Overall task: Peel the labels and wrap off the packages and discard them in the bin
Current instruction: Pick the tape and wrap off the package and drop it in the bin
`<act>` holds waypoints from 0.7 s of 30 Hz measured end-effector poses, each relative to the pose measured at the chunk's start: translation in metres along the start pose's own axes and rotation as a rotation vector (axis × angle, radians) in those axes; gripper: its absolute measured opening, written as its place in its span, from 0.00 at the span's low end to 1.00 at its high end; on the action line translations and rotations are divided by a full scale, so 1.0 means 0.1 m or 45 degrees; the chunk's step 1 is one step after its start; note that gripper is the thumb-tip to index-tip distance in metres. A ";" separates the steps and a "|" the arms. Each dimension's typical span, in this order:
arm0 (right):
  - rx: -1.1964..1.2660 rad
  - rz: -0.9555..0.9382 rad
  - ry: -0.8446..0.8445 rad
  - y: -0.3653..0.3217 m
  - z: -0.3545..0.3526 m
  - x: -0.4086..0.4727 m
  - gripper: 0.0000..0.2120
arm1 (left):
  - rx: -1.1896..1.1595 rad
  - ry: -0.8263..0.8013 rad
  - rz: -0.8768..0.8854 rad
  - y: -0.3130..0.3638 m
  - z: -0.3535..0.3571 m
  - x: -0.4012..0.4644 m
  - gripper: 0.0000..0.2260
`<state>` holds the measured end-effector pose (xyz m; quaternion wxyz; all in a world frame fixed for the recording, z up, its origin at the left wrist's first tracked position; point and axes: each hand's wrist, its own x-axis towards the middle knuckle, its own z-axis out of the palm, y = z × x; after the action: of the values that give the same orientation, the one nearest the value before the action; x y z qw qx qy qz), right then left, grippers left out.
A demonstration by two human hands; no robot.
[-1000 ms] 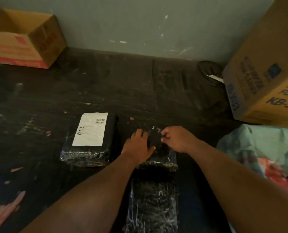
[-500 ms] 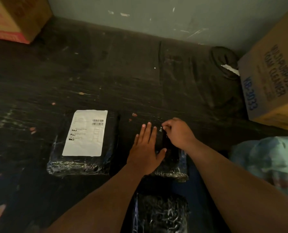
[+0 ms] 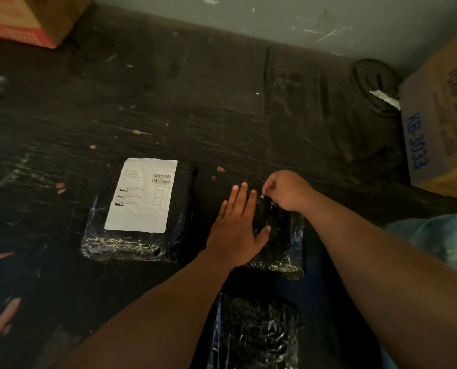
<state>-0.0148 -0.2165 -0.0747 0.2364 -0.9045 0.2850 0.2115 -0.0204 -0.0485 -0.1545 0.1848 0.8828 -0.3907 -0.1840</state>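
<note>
Black, crinkled plastic wrap covers the middle package, a flat rectangular parcel lying on the dark, scuffed bench. The left hand lies flat and open on this package, palm down, fingers straight and together, thumb spread toward the right. The right hand is closed at the package's far edge, its thumb and forefinger pinched on a small pale scrap of wrap or label; which of the two cannot be told.

Just left of the middle package lies a second wrapped package, also flat and rectangular, its glossy film wrinkled along the near edge. A white rectangular paper label with barcodes and printed text sits on top of it, smooth and fully stuck down. Nearer the person than the middle package, a third wrapped package shows the same shiny, creased black film.

Far to the right of the middle package stands a brown cardboard box with blue printing. Beside that box, farther back, rests a dark round object with a white scrap at its edge. Far back on the left sits another cardboard box with a red band.
</note>
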 end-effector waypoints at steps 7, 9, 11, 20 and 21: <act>-0.137 -0.075 -0.009 -0.05 0.01 -0.03 0.09 | 0.012 -0.021 -0.007 0.01 -0.01 0.00 0.38; -0.115 -0.093 0.015 -0.01 0.02 -0.02 0.08 | 0.037 -0.036 -0.017 0.02 -0.02 0.00 0.38; -0.102 -0.114 0.033 0.03 0.04 -0.01 0.07 | 0.047 -0.038 -0.019 0.02 -0.02 0.00 0.38; -0.029 -0.062 0.010 0.05 0.03 0.04 0.09 | 0.018 -0.030 -0.004 0.01 0.00 0.00 0.38; -0.041 -0.068 -0.001 0.04 0.03 0.04 0.10 | 0.011 -0.032 -0.004 0.01 -0.01 0.01 0.38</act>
<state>-0.0146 -0.2196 -0.0805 0.2276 -0.9154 0.2573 0.2099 -0.0203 -0.0497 -0.1538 0.1759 0.8818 -0.3924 -0.1937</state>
